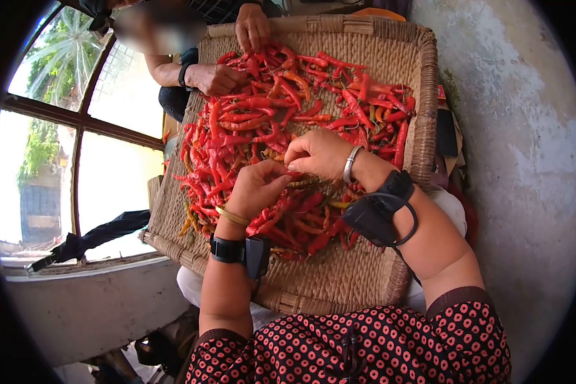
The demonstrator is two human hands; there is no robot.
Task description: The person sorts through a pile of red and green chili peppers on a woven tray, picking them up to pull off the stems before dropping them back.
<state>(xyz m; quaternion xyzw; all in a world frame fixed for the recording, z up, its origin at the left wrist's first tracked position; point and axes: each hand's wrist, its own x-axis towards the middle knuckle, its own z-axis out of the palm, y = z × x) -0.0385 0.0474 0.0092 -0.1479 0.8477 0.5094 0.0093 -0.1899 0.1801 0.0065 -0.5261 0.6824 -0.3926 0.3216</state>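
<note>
Head view: left hand (pixel 255 187) and right hand (pixel 317 153) both pinch 1 red chilli (pixel 292 171) between closed fingertips, above the chilli pile (pixel 269 121) on the woven tray (pixel 365 45).

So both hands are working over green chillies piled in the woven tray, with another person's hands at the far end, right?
Not quite: the chillies are red, not green, as the head view shows. The rest holds: left hand and right hand meet over the pile in the woven tray, another person's hands at the far end.

A woven tray (pixel 339 278) — red chillies (pixel 269 128) heaped across it.
</note>
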